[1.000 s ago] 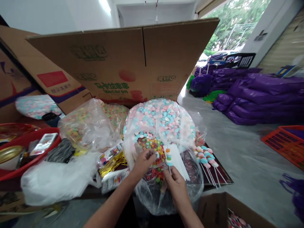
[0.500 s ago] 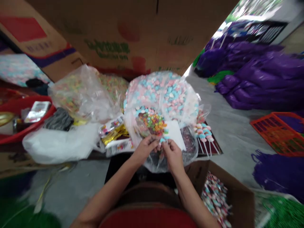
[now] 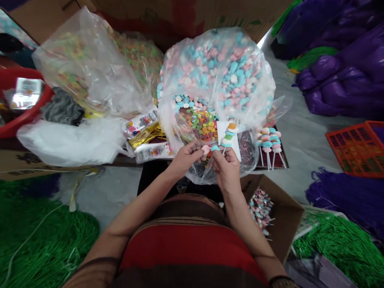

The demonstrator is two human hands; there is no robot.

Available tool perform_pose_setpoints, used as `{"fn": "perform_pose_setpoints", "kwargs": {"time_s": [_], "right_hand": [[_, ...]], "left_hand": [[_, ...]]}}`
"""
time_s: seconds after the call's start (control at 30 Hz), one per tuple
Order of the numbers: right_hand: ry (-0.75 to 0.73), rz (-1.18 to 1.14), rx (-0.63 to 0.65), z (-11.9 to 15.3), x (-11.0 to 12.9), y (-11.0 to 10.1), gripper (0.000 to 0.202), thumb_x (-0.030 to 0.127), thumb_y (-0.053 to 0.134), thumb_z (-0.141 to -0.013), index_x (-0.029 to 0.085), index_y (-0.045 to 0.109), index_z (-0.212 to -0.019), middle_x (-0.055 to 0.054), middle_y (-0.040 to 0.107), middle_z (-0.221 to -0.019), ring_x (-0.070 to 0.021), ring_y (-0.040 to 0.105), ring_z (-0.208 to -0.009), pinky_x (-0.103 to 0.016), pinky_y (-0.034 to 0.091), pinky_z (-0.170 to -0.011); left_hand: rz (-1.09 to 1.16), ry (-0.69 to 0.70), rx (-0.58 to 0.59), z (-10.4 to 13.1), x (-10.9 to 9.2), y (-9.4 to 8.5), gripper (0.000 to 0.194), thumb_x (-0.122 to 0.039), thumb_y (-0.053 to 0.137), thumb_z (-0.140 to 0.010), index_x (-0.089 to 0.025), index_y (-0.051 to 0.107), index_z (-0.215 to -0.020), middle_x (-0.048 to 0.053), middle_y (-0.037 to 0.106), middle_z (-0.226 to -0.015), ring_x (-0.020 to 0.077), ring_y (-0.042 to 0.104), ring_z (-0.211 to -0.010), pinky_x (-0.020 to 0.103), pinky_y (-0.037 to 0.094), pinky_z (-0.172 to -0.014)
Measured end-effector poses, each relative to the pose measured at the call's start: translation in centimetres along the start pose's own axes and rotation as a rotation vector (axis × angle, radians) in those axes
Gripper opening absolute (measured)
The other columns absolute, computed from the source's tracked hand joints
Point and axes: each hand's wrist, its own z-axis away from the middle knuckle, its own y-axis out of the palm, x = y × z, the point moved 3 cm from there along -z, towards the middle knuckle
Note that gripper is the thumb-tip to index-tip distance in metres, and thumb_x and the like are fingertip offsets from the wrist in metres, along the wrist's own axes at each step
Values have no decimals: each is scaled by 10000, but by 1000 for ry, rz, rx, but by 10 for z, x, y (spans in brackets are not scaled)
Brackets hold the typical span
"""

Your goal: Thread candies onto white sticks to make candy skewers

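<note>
My left hand (image 3: 188, 159) pinches a round pink candy (image 3: 206, 149) between thumb and fingers. Close beside it, my right hand (image 3: 227, 166) grips the white stick of a candy skewer (image 3: 228, 136) stacked with orange, white, green and blue pieces. The same hand pinches a blue candy (image 3: 215, 148) at its fingertips. Behind the hands, colourful ring gummies (image 3: 204, 125) lie in an opened plastic bag, with loose blue, pink and white candies around them. A white card (image 3: 236, 149) sits just behind the right hand. Several filled skewers (image 3: 270, 140) rest at the table's right end.
A big clear bag of pink and blue candies (image 3: 216, 64) stands behind, and a bag of gummies (image 3: 90, 68) at left. Gold twist ties (image 3: 147, 135) lie near wrapper packs (image 3: 153, 152). A red basin (image 3: 40, 108) is far left; a cardboard box (image 3: 283, 218) holds wrapped candies at lower right.
The camera view has tilted down and closer. My hands have moved slightly apart; the pink candy and the upright skewer now show clearly between and above my fingers.
</note>
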Motion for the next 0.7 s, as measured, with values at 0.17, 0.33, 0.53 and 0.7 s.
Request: {"fn": "perform_pose_setpoints", "kwargs": {"time_s": [0.17,0.33,0.53,0.7], "right_hand": [[76,51,47,1,-8,2,473,551,897,-693,224,569,-791,97,531,-599,-31,230,-400,-232,162,-408],[31,106,10,0,-16,5,484,542,904,-688,232,539,-759,115,440,-559,-47,220,-431,-237,157,-421],[36,136,29,2,-16,3,482,600,869,-715,229,573,-800,82,544,-609,-58,258,-447,-242,170,-429],[58,121,81,6,-12,4,437,607,814,-781,226,601,-809,66,554,-651,-52,256,-434,-245,168,-416]], "left_hand": [[-86,100,-95,0,-1,-2,207,-324,732,-812,-184,682,-956,-17,705,-858,99,623,-772,234,504,-755],[-107,134,-41,3,-1,1,165,-289,736,-820,-184,681,-933,-17,708,-862,106,625,-807,238,508,-792],[28,58,38,3,1,2,278,-406,767,-802,-187,652,-928,-32,662,-793,89,593,-693,219,481,-638],[20,34,1,2,1,1,250,-390,755,-804,-190,640,-902,-43,634,-704,84,583,-649,216,452,-612]]}}
